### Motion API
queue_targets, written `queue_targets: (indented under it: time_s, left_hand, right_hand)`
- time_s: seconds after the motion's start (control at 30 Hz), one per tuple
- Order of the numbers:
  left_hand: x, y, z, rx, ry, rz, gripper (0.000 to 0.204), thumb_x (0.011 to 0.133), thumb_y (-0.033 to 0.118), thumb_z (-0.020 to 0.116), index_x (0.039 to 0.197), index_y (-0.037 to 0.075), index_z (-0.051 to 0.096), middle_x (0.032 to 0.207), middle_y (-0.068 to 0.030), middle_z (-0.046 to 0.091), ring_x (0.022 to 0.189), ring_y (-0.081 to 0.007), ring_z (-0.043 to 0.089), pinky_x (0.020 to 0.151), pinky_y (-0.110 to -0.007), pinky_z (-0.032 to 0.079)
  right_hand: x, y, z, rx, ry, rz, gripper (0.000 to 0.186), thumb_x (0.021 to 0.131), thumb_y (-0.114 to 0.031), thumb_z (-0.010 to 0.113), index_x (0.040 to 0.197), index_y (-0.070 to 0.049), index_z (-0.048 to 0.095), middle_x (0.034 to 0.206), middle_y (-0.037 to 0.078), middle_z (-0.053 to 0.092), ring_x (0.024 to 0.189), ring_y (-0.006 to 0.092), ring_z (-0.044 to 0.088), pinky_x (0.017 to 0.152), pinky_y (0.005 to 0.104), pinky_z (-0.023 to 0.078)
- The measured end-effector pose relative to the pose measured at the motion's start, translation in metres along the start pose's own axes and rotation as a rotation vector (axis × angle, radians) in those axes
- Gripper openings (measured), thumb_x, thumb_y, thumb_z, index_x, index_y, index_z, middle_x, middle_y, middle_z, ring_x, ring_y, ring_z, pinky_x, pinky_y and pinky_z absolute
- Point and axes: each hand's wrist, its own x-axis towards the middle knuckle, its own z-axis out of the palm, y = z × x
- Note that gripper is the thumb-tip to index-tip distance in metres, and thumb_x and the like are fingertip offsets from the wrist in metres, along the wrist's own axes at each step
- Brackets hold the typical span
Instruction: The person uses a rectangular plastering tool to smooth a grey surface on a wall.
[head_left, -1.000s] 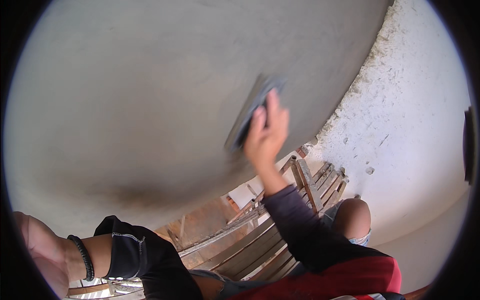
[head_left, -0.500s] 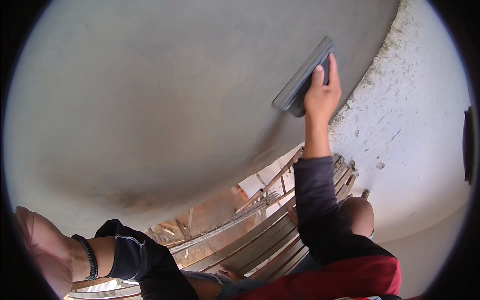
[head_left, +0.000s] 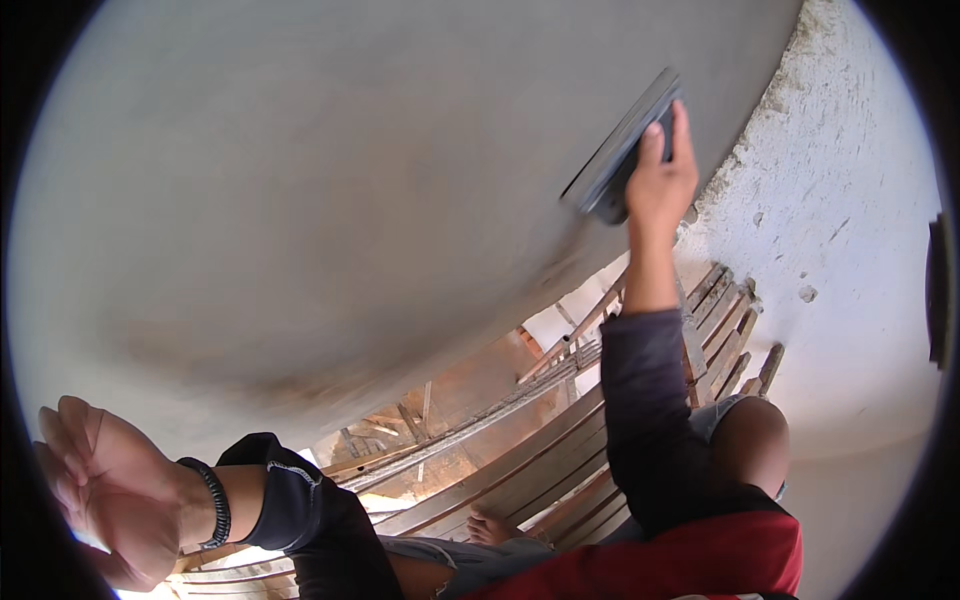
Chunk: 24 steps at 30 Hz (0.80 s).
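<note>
At the near left, one left hand (head_left: 125,510) turns its palm up, its fingers slightly curled and loosely apart, with nothing visible in them; one black braided bracelet (head_left: 217,505) rings the wrist. More of these fingers shows than half a second ago. Right of it, one bare foot (head_left: 487,527) rests on wooden planks (head_left: 520,485), too overlapped to count. Beyond spreads one grey plastered wall (head_left: 300,200). At its far right, one dark plastering float (head_left: 622,155) lies against it, clamped in the fingers of one right hand (head_left: 662,190); it sits slightly farther right than before. Rightmost stands one rough white wall (head_left: 810,230).
</note>
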Motion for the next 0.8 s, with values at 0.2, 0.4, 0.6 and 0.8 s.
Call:
queue_targets:
  time_s: [0.2,0.4,0.6,0.8]
  left_hand:
    - [0.007,-0.029,0.055,-0.167,0.086,-0.054,0.035,0.083,0.029,0.054,0.102,0.006,0.072,0.09,-0.0059,0.061,0.088,-0.0197,0.044,0.08,-0.032,0.033]
    - [-0.024,-0.09,0.183,-0.249,0.106,-0.319,0.032,0.101,0.032,0.051,0.115,0.005,0.057,0.087,-0.0045,0.05,0.085,-0.0178,0.044,0.076,-0.031,0.037]
    - [-0.134,-0.049,0.234,0.045,-0.332,-0.887,0.027,0.088,0.008,0.071,0.113,0.001,0.064,0.081,-0.0092,0.066,0.07,-0.0171,0.063,0.062,-0.028,0.047]
    - [-0.172,-0.058,0.283,-0.07,-0.655,-0.835,0.036,0.084,0.014,0.08,0.117,0.004,0.071,0.081,-0.0065,0.07,0.07,-0.0194,0.068,0.064,-0.031,0.052]
  right_hand:
    - [-0.182,-0.063,-0.003,0.083,-0.121,0.0,0.04,0.097,-0.014,0.064,0.134,0.001,0.065,0.093,0.014,0.062,0.083,0.0285,0.061,0.075,0.0383,0.05]
    - [-0.242,-0.03,-0.012,-0.05,-0.173,-0.017,0.035,0.09,-0.015,0.07,0.125,-0.013,0.073,0.096,0.017,0.064,0.079,0.0345,0.062,0.069,0.0411,0.051]
    - [-0.066,0.007,-0.012,-0.012,-0.001,0.269,0.041,0.1,-0.013,0.061,0.139,-0.001,0.06,0.093,0.014,0.059,0.079,0.0282,0.057,0.072,0.0369,0.047]
    - [-0.287,-0.057,-0.007,0.09,-0.208,0.222,0.041,0.097,-0.02,0.066,0.132,0.001,0.064,0.104,0.023,0.065,0.092,0.0381,0.063,0.08,0.0439,0.052]
